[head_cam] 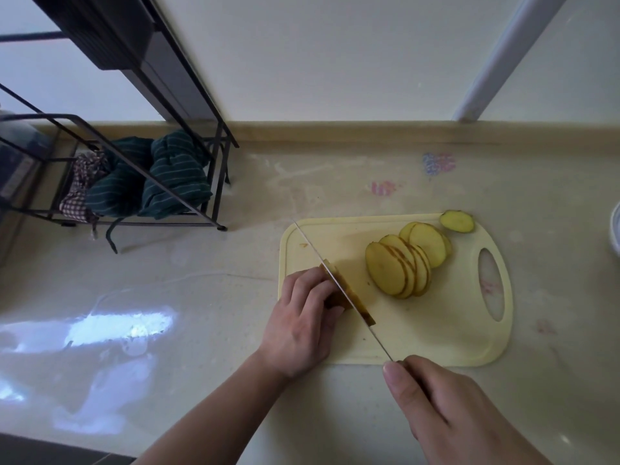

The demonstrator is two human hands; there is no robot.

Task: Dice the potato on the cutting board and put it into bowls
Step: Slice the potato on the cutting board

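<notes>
Left grip (303,322) steadies potato (339,295); right grip (446,411) holds knife (339,283) mid-slice.

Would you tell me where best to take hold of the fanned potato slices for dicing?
Grip the fanned potato slices across their long edges from above, fingers on both flanks. They lie overlapped and leaning on the cutting board, so squeezing sideways should gather the stack.

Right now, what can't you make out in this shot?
- Remaining potato piece: mostly hidden by the left hand and knife.
- Knife handle: inside the right hand grip.
- White dish: cut off by the right edge.
</notes>
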